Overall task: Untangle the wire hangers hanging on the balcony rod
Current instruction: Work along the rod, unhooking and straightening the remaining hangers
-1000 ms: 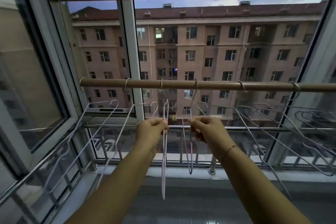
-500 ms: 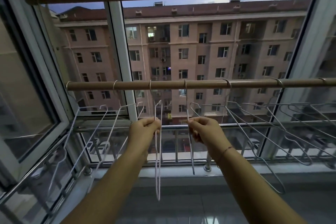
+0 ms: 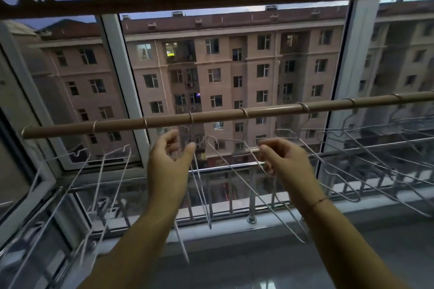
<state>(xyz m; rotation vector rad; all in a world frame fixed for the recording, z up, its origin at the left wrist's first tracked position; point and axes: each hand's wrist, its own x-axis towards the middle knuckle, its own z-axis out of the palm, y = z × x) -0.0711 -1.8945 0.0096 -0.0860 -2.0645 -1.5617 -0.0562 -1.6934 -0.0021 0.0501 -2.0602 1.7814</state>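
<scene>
A tan balcony rod [image 3: 211,118] runs across the view, tilted up to the right, with several thin wire hangers hooked on it. My left hand [image 3: 169,162] is raised just under the rod with its fingers spread, beside a hanger [image 3: 202,191] that hangs edge-on below it. My right hand [image 3: 283,162] pinches the upper wire of the neighbouring hanger [image 3: 237,172], which slants down to the right. More hangers [image 3: 103,171] hang at the left end, and a crossed cluster of hangers [image 3: 375,148] hangs at the right.
A white window frame [image 3: 117,73] and glass stand behind the rod. A steel railing [image 3: 252,190] runs along the grey sill [image 3: 352,218]. A dark beam [image 3: 211,0] with flower cut-outs spans overhead. An open window sash [image 3: 30,202] juts in at the left.
My left hand has let go of its hanger and opened its fingers. The two middle hangers have moved apart. The view has swung left and tilted, so the rod now slopes.
</scene>
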